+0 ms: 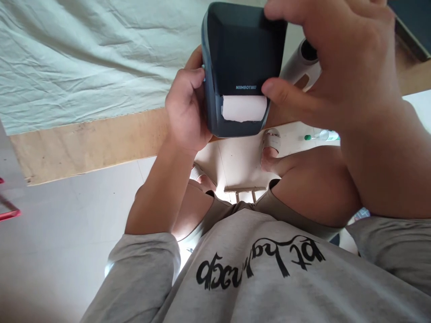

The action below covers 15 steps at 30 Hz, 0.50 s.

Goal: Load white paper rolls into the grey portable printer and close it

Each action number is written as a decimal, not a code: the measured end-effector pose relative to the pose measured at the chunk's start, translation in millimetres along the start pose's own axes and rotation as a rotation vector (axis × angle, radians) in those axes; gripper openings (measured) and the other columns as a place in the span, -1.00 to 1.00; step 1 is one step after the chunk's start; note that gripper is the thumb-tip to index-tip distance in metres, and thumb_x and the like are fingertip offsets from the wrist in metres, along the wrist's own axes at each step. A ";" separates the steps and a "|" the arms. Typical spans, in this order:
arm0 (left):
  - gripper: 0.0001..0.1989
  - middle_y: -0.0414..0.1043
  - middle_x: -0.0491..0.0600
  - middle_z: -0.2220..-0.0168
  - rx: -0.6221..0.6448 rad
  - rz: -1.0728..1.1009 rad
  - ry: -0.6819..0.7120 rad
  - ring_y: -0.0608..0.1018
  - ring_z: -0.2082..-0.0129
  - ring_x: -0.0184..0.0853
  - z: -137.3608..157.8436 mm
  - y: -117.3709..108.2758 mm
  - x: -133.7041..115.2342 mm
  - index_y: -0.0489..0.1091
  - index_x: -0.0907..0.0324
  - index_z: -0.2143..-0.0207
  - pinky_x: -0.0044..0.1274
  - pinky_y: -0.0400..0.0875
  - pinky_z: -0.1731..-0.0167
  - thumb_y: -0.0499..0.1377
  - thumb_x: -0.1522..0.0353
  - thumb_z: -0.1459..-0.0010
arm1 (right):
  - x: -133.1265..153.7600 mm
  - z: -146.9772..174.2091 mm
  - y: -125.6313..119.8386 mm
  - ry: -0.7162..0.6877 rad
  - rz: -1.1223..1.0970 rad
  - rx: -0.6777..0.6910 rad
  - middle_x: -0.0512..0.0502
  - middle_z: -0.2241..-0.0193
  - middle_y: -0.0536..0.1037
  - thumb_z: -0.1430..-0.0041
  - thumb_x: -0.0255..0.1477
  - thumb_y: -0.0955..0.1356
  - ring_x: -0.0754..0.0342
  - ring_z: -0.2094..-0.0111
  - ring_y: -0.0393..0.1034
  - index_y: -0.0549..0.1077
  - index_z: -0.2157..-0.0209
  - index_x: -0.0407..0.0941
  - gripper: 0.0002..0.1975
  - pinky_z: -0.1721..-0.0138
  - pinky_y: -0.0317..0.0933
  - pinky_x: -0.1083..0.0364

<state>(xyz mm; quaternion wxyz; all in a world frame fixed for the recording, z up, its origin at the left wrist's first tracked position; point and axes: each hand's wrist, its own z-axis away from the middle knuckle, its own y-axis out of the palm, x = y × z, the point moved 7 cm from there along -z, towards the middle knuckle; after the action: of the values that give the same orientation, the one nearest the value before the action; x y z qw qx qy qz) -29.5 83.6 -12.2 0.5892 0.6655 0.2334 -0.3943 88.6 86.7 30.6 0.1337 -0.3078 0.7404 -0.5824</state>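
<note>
A dark label printer (247,54) marked NIIMBOT is held up at the top middle of the head view. White label paper (244,108) sticks out of the slot below its black lid, with an uneven lower edge. My left hand (186,101) is wrapped round the printer's left side, the thumb on the side edge and the other fingers partly hidden behind. On the opposite side, my right hand (350,58) grips the edge of the lid, its thumb near the logo and a fingertip at the upper corner.
A pale green cloth (101,54) covers the bed-like surface, with a wooden edge (90,143) along its front. Behind my right hand stands a white cylinder (299,63) with a dark opening. A bottle with a green cap (323,136) lies on the floor.
</note>
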 end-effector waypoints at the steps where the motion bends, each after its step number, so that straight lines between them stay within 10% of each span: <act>1: -0.76 0.10 -0.04 0.52 0.012 -0.004 -0.007 0.19 0.46 -0.43 -0.4 -0.5 1.1 0.19 0.15 0.47 -0.51 0.13 0.42 -0.23 0.46 0.09 | 2.1 -1.3 0.8 -0.021 -0.015 0.010 0.16 0.07 0.10 0.09 -0.04 0.07 0.30 0.00 0.06 -0.03 0.01 0.08 -0.43 -0.06 -0.02 0.13; 8: -0.80 0.08 -0.07 0.59 0.016 0.036 -0.004 0.19 0.54 -0.50 -1.0 -0.9 2.3 0.19 0.16 0.54 -0.58 0.12 0.50 -0.19 0.42 0.08 | 8.6 -3.5 -9.9 -0.073 -0.056 -0.064 0.13 0.06 0.06 0.18 -0.01 0.12 0.35 0.01 0.04 0.05 0.03 0.05 -0.38 -0.03 0.01 0.26; 15: -0.82 0.24 -0.03 0.37 -0.050 -0.100 -0.018 0.35 0.40 -0.37 4.5 6.6 1.0 0.14 0.17 0.39 -0.54 0.20 0.46 -0.17 0.34 0.04 | -1.6 8.2 -27.8 0.180 -0.178 -0.312 0.08 0.47 0.23 0.00 -0.18 0.06 0.57 0.44 0.05 0.26 0.22 -0.08 -0.60 0.28 0.00 0.34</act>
<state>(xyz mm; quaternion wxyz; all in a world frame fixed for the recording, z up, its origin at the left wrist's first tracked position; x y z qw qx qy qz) -25.0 77.8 -8.9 0.5872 0.6347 0.2707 -0.4231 102.8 77.7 54.3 -0.0346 -0.3358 0.8006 -0.4952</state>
